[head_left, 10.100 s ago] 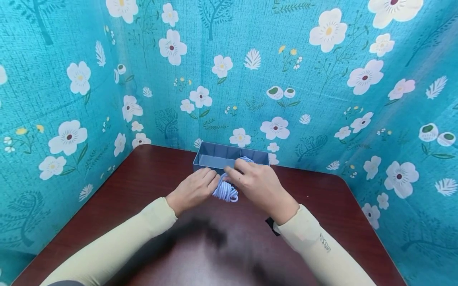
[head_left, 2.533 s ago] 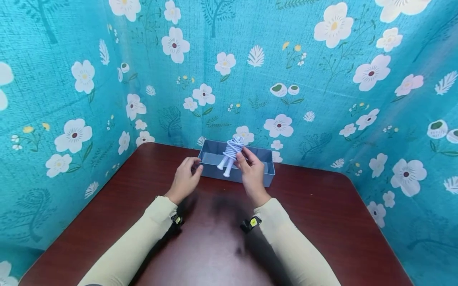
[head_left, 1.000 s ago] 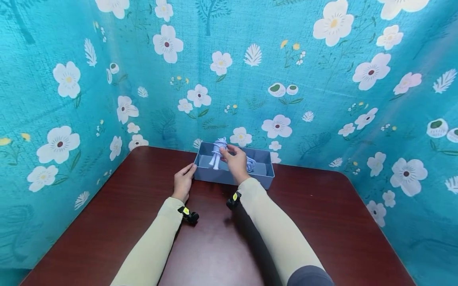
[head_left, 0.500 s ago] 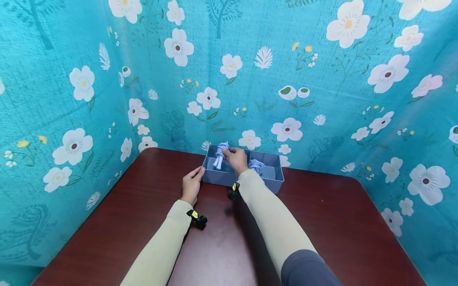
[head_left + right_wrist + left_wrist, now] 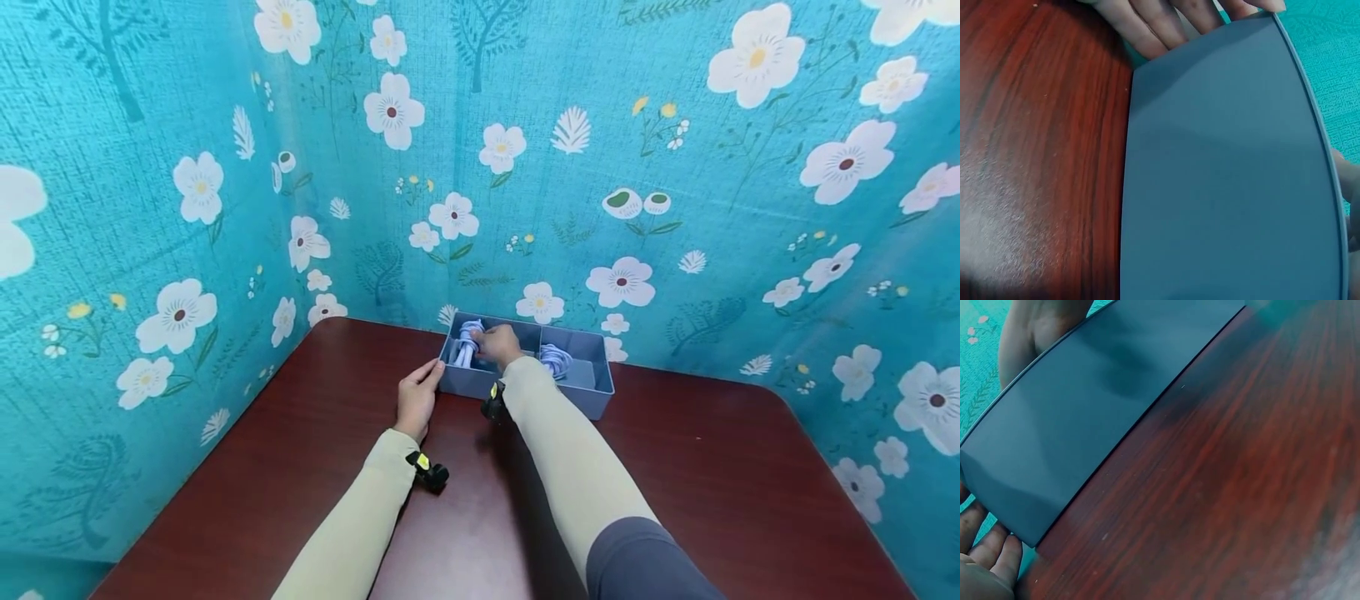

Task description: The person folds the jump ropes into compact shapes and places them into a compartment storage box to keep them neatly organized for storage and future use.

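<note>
Rope bundle [image 5: 468, 340]: pale lilac, coiled, two handles; sat in left compartment of grey box [image 5: 525, 397], pinched by right hand [image 5: 498, 345]. Left hand [image 5: 417, 398] flat against box's left corner. Second bundle [image 5: 555, 360] in right compartment. No legible writing.

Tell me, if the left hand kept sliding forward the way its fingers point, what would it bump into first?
The left hand already touches the grey box at its left corner, so probably the box wall.
</note>
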`<state>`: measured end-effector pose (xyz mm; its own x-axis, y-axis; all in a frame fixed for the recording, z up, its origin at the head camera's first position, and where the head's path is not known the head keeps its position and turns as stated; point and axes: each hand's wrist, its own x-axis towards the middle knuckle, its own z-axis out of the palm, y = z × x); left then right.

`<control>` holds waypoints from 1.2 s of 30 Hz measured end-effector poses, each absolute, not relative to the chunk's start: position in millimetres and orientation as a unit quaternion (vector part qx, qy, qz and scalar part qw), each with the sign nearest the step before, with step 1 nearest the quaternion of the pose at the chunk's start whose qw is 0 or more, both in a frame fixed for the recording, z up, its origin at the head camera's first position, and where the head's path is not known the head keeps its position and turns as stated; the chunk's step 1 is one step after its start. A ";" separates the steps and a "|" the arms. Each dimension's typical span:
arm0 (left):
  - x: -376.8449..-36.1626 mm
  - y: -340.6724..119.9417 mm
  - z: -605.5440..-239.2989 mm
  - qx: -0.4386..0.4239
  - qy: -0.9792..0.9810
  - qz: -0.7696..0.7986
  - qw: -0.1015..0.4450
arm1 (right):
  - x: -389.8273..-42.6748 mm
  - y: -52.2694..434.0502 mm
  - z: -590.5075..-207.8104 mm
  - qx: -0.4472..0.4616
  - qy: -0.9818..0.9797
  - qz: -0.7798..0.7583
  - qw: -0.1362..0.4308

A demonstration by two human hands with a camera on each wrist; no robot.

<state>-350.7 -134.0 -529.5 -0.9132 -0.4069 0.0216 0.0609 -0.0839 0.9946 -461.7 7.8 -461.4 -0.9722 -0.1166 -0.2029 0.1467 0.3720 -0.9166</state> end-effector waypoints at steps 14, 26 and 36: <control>-349.9 -132.1 -529.0 0.138 -0.657 -0.722 0.168 | -468.1 -2.2 -468.8 0.012 0.833 -0.535 0.141; -350.4 -136.1 -528.0 0.134 -0.662 -0.719 0.164 | -471.7 -12.5 -468.7 0.022 0.860 -0.486 0.152; -349.8 -136.8 -528.7 0.126 -0.661 -0.720 0.170 | -468.6 -10.7 -464.7 0.012 0.902 -0.403 0.154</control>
